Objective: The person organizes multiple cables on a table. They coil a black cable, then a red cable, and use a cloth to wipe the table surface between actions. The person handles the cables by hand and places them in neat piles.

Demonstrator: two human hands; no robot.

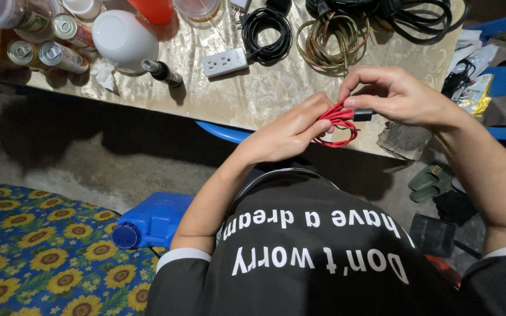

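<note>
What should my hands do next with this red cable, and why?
Probably tuck the next loop under the left hand: the red cable is partly coiled there, some loops hang loose below, and the right hand pinches its black plug.

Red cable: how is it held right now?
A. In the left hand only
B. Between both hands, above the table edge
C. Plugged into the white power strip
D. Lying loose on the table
B: left hand and right hand both grip the red cable, bundled in loops.

Glossy red plastic-sheathed cable (338, 120), shiny gold patterned tablecloth (265, 88), metal cans (60, 26), smooth white plastic power strip (225, 62)
</note>
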